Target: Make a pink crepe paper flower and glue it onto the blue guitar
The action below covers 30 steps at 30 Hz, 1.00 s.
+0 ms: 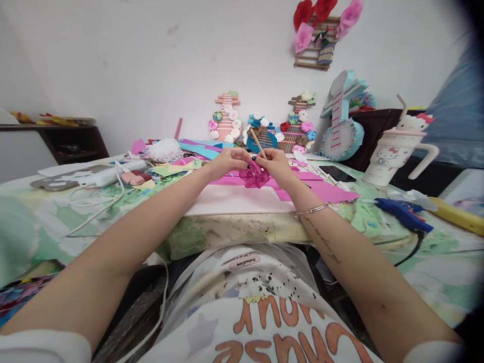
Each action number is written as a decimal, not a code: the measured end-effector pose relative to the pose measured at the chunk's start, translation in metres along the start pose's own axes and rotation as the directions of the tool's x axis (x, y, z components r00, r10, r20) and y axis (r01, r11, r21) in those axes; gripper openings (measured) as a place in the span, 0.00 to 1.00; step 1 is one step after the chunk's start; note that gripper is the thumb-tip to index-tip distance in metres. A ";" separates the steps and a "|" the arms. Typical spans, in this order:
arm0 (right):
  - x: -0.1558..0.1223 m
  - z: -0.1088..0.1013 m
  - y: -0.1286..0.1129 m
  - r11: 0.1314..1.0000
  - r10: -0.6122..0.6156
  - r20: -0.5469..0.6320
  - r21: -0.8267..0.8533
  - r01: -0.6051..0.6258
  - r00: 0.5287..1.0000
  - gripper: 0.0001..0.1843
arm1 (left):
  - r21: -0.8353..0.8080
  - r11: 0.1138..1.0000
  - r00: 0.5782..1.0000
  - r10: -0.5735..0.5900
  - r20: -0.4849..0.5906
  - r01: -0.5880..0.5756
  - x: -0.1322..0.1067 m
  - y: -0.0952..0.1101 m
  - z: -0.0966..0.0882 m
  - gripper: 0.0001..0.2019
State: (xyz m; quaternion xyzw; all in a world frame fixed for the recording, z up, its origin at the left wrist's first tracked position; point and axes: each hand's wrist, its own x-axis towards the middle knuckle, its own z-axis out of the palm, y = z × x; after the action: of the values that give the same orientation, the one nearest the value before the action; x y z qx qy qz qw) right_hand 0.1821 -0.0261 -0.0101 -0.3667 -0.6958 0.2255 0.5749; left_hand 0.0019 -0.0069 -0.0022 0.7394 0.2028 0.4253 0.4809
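Note:
A magenta paper flower hangs between my hands above the table's front edge. My left hand pinches its upper left side with thumb and fingers. My right hand is closed at the flower's upper right, and a thin wooden stick pokes up from its fingers, leaning to the left. Whether the stick touches the flower is hidden by my fingers. Beneath lie magenta paper sheets and a white board.
At the right are a blue glue gun, a white tumbler with handle and straw, and a dark phone. A white power strip with cables lies left. Several flower-covered craft instruments stand by the wall.

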 end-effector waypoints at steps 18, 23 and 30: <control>-0.002 0.001 -0.011 0.982 0.107 -0.022 0.156 -0.103 0.994 0.06 | 0.116 0.987 0.993 0.114 -0.042 -0.108 0.002 -0.003 0.011 0.11; 0.001 0.000 -0.009 0.981 0.107 -0.049 0.168 -0.097 0.993 0.07 | 0.156 0.979 0.986 0.146 -0.086 -0.131 0.002 -0.004 0.011 0.08; 0.002 -0.001 -0.005 0.985 0.092 -0.104 0.153 -0.076 0.990 0.06 | 0.263 0.939 0.949 0.269 -0.164 -0.221 0.003 -0.003 0.012 0.08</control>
State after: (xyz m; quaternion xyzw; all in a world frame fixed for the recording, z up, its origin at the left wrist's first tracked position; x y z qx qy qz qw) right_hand 0.1814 -0.0277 -0.0044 -0.3639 -0.6280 0.2801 0.6283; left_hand 0.0137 -0.0094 -0.0060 0.7658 0.2056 0.5257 0.3081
